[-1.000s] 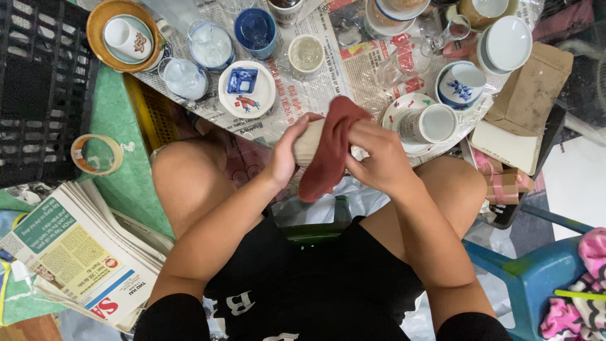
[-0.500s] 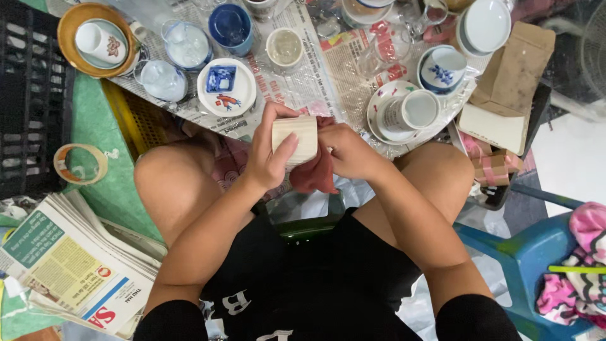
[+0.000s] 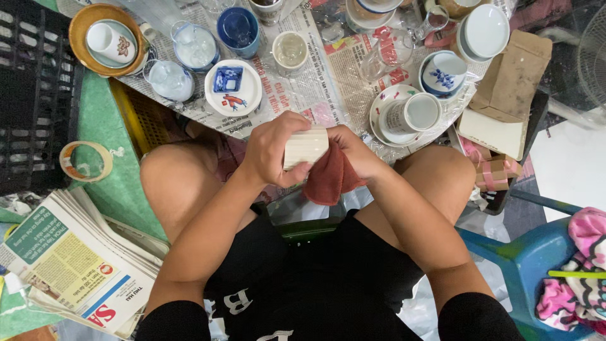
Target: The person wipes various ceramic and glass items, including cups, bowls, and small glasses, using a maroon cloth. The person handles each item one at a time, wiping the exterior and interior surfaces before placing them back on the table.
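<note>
Gripping a cream ribbed cup [image 3: 305, 146] over the lap, the left hand [image 3: 271, 150] wraps its fingers and thumb around the cup's side, so the cup lies on its side with its long axis running roughly left to right between the two hands. The right hand [image 3: 355, 151] sits just beside the cup's right end, closed on a reddish-brown cloth [image 3: 329, 180] that hangs below and touches the cup there. Whether the cup's mouth or its base faces the cloth is hard to tell, since both hands cover the ends. The cup is held well above the newspaper-covered surface [image 3: 315, 88], where a white mug on a saucer [image 3: 413, 113], a small square-patterned plate [image 3: 233, 87] and a blue cup [image 3: 238, 28] stand apart from the hands. A stack of newspapers [image 3: 72, 271] lies by the left knee.
</note>
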